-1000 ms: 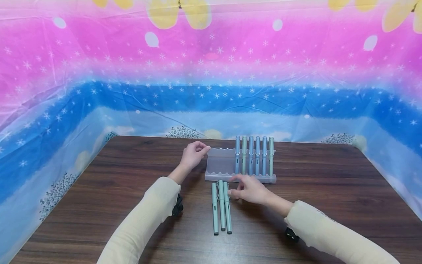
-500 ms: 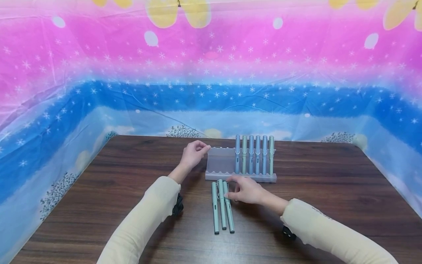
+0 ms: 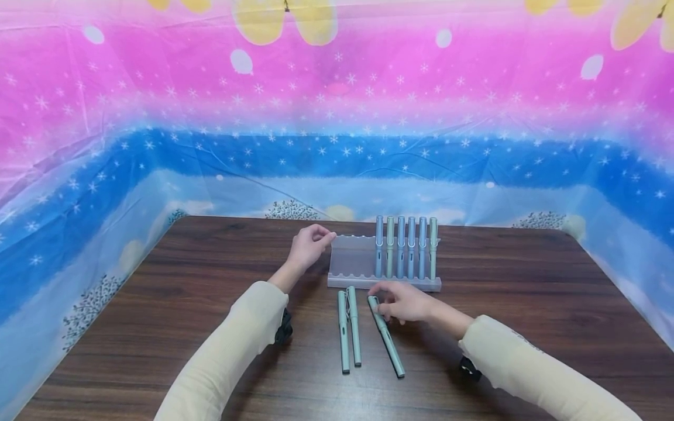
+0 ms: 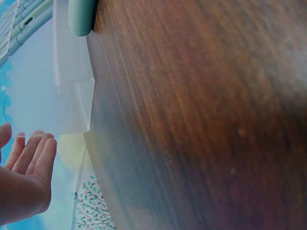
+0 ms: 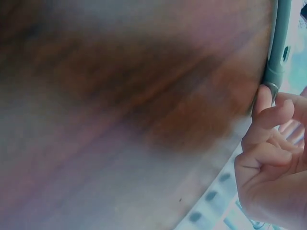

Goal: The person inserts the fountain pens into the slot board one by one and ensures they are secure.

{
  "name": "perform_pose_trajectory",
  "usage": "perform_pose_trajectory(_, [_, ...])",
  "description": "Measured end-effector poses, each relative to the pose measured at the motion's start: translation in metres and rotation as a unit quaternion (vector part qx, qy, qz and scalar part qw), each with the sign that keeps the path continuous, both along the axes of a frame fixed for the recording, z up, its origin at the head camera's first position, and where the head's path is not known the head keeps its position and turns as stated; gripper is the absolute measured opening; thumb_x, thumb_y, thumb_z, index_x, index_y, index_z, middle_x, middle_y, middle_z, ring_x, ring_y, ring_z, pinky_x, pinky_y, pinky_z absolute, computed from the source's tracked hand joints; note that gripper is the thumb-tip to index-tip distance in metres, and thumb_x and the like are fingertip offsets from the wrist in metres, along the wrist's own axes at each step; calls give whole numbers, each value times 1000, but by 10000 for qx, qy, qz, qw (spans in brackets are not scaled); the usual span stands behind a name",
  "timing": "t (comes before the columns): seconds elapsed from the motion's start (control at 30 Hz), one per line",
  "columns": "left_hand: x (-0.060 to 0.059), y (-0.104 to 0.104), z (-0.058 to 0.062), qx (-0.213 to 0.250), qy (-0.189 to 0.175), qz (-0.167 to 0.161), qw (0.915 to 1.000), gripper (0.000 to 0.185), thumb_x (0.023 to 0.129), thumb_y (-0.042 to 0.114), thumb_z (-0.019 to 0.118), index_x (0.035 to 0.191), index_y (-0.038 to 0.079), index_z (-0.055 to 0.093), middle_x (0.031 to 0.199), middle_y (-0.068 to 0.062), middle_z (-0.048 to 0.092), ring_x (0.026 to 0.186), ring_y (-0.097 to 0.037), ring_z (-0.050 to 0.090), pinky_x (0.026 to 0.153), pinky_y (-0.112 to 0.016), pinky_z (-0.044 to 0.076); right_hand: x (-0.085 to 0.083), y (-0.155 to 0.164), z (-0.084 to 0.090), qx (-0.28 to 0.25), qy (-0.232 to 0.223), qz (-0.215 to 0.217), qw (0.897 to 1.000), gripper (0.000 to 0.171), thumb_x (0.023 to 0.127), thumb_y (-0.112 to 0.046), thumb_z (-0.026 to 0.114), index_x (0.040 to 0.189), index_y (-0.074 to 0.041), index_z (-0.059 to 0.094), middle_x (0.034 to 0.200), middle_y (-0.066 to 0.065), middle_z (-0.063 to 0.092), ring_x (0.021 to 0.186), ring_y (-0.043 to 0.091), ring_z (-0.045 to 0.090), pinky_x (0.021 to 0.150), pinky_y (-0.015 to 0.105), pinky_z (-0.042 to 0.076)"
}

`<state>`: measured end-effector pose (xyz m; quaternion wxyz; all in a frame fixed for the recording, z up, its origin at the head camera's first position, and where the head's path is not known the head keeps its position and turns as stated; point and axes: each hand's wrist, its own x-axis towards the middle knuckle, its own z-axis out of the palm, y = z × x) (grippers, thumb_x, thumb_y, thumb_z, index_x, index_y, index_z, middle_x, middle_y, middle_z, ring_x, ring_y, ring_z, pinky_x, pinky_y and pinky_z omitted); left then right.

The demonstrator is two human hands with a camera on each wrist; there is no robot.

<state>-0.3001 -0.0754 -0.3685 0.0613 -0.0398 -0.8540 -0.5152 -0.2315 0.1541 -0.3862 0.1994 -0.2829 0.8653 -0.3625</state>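
Note:
A translucent pen rack stands on the dark wooden table, with several blue and green pens upright in its right half. My left hand pinches the rack's top left corner; in the left wrist view its fingers lie by the rack's edge. My right hand pinches the upper end of a green pen, which lies slanted on the table. The right wrist view shows my fingertips at that pen's tip. Two more green pens lie side by side just left of it.
A pink and blue starred plastic sheet hangs round the table's back and sides. The rack's left slots hold nothing. Bare wood stretches left and right of the rack and along the near edge.
My right hand has taken the rightmost of the three lying pens and drawn it away to the right, its lower end swinging outward. The left hand stays on the rack.

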Motion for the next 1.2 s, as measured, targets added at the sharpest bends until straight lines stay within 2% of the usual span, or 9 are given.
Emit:
perform_pose_trajectory(0.27, [1,0,1,32,-9,-67,10000,23,86,26,59,91,4,60,89,-10,62,78,-25,59,68,-33,46,-3,2,1,220,-46,-133,9997,30,84,-18,60,108,-3,51,61,3,57,40,14,45,41,27,40])
perform_pose_trajectory(0.47, [1,0,0,18,22,-59,10000,23,86,26,59,91,4,60,89,-10,63,78,-24,59,68,-33,47,-3,-3,1,262,135,-66,9995,35,81,-23,65,105,-4,50,60,0,57,39,12,46,40,27,41])
perform_pose_trajectory(0.57, [1,0,0,7,31,-46,10000,22,86,26,59,90,4,60,88,-9,63,76,-23,59,67,-33,46,-1,-4,-1,311,313,-39,9990,36,79,-25,66,104,-4,50,57,-1,55,38,12,46,40,28,42])
perform_pose_trajectory(0.83, [1,0,0,-4,71,-36,10000,22,86,25,59,90,3,60,87,-9,63,75,-24,59,67,-33,46,1,-7,-3,690,1256,80,9896,36,76,-31,69,99,-7,53,57,-6,49,46,7,47,47,25,39])
perform_pose_trajectory(1.2, [1,0,0,44,60,-94,9999,22,86,25,59,90,3,60,90,-11,63,80,-28,60,69,-35,47,2,-7,-1,575,1546,32,9863,35,76,-25,70,99,-4,55,59,-8,50,49,6,46,47,24,39])
